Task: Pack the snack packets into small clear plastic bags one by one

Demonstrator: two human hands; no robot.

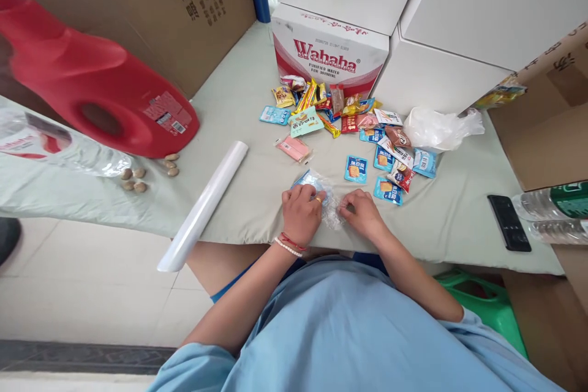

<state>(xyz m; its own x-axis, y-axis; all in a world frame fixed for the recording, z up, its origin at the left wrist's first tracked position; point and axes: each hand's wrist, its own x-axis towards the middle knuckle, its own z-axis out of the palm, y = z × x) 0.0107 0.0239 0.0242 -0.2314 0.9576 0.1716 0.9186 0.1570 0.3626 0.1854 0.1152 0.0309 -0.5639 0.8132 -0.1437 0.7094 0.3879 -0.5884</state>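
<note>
A blue snack packet (311, 178) lies near the table's front edge, with crumpled clear plastic film (332, 213) over it and to its right. My left hand (302, 211), wearing a ring and bracelets, presses down on the packet with curled fingers. At the film's right side, my right hand (362, 214) pinches its edge between thumb and fingers. Just beyond my hands lie a loose blue packet (356, 169) and a pink packet (294, 148). A roll of clear plastic film (202, 208) rests to the left, its near end jutting past the table edge.
Mixed snacks (337, 101) are heaped before the Wahaha carton (328, 52). A white plastic bag (441, 128) sits right of them. A black phone (509, 222) and bottles (558, 202) lie far right. Left are a red jug (105, 86), a clear bottle (92, 150) and several nuts (133, 179).
</note>
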